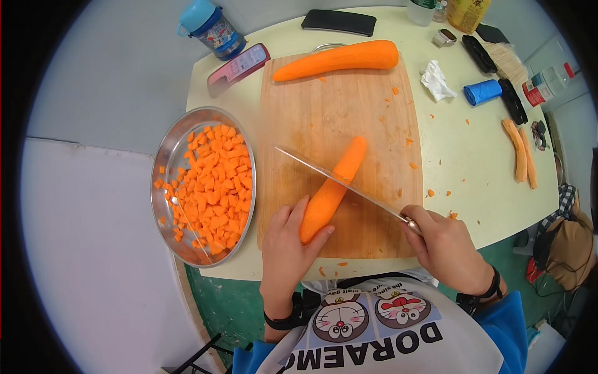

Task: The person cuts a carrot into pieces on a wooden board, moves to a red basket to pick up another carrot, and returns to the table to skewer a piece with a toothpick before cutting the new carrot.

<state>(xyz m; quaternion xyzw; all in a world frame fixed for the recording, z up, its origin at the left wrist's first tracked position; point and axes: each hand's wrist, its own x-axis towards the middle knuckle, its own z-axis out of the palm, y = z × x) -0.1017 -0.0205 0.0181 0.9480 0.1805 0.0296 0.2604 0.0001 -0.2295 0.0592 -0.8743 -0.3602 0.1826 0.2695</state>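
My left hand (288,244) is wrapped round the thick lower end of a peeled carrot (319,215), which lies slantwise on the wooden cutting board (374,230). In my right hand (441,244) is the handle of a kitchen knife (367,195). Its blade crosses over the middle of the carrot, the tip pointing to the upper left. A second peeled carrot (349,59), whole, rests along the far edge of the board. To the left stands a round metal tray (163,215) holding a heap of diced carrot (215,187).
A blue-capped bottle (215,31), a pink-framed device (240,67) and a black phone (339,22) lie round the board's far side. To the right are a crumpled tissue (436,81), a blue roll (482,92), a watch (445,38) and two thin pale roots (516,149). Orange scraps dot the table.
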